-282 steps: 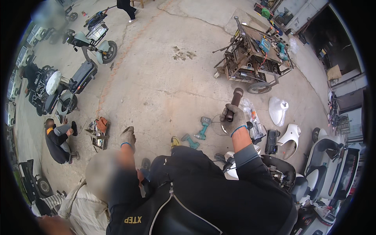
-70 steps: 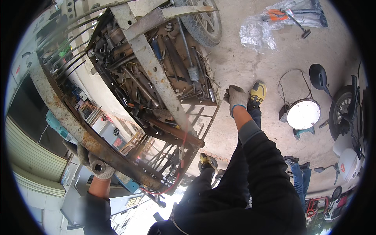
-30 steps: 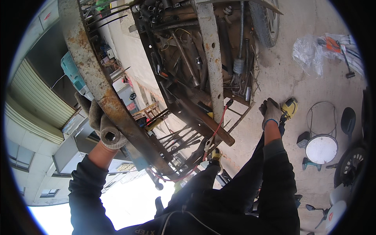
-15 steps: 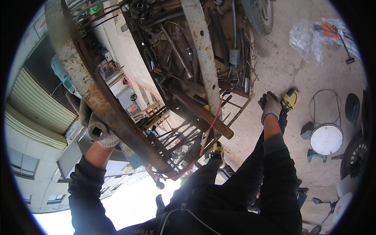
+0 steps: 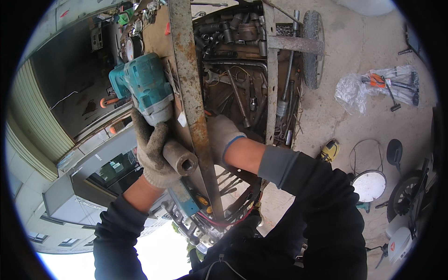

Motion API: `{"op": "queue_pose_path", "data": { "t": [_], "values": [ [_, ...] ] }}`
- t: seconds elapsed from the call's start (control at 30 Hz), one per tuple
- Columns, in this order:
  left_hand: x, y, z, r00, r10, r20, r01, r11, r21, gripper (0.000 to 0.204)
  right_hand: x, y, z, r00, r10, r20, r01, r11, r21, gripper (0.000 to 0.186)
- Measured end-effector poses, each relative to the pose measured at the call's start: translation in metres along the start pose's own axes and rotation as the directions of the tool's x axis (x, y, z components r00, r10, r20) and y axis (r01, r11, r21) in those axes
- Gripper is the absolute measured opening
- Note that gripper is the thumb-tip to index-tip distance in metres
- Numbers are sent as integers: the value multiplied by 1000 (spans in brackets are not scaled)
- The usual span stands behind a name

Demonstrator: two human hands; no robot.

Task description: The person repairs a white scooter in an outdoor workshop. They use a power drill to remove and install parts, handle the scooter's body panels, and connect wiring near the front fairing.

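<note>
My left hand, in a grey knit glove, is closed around a thick, worn steel impact socket whose square hole faces me. Just above this hand is a teal power tool with a grey nose, roughly in line with the socket; my fingers hide whether the two are joined. My right hand, gloved too, reaches across to the inner side of a rusty metal beam. Its fingers are hidden there, low over the tool tray, near a small orange piece.
Sockets, bars and wrenches fill the tray on the metal cart. A rubber-tyred wheel is at its right side. On the concrete floor lie a plastic-wrapped bundle and a round white-topped object. A motorbike wheel stands far right.
My right hand has moved left from above the floor to the cart, behind the beam. My left hand, with the socket, appears further right, and the teal tool now shows fully.
</note>
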State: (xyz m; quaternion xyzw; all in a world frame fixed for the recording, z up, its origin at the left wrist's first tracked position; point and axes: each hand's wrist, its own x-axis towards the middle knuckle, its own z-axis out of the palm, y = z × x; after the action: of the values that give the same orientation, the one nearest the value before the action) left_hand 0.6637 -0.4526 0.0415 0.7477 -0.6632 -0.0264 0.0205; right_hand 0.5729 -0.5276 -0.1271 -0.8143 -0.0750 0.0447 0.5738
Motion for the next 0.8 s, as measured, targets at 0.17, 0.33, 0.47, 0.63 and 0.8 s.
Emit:
{"op": "queue_pose_path", "data": {
  "t": [0.17, 0.33, 0.47, 0.63, 0.8],
  "values": [
    [8, 4, -8, 978, -162, 130, 155, 986, 59, 61, 84, -17, 77, 974, 61, 218, -57, 998, -28, 23],
    [14, 7, -16, 980, -98, 174, 89, 994, 59, 54, 125, -6, 139, 966, 131, 222, -136, 991, 6, 24],
    [11, 6, -22, 924, -185, 333, 189, 982, 19, 88, 145, 4, 156, 969, 160, 191, -170, 985, 39, 24],
    [-1, -2, -20, 942, -190, 276, 231, 965, -124, 77, 149, 6, 162, 971, 168, 171, -181, 981, 66, 25],
    [0, -1, -15, 975, -85, 206, 74, 995, 60, 63, 142, 5, 169, 969, 200, 149, -210, 976, 62, 26]
  ]
}}
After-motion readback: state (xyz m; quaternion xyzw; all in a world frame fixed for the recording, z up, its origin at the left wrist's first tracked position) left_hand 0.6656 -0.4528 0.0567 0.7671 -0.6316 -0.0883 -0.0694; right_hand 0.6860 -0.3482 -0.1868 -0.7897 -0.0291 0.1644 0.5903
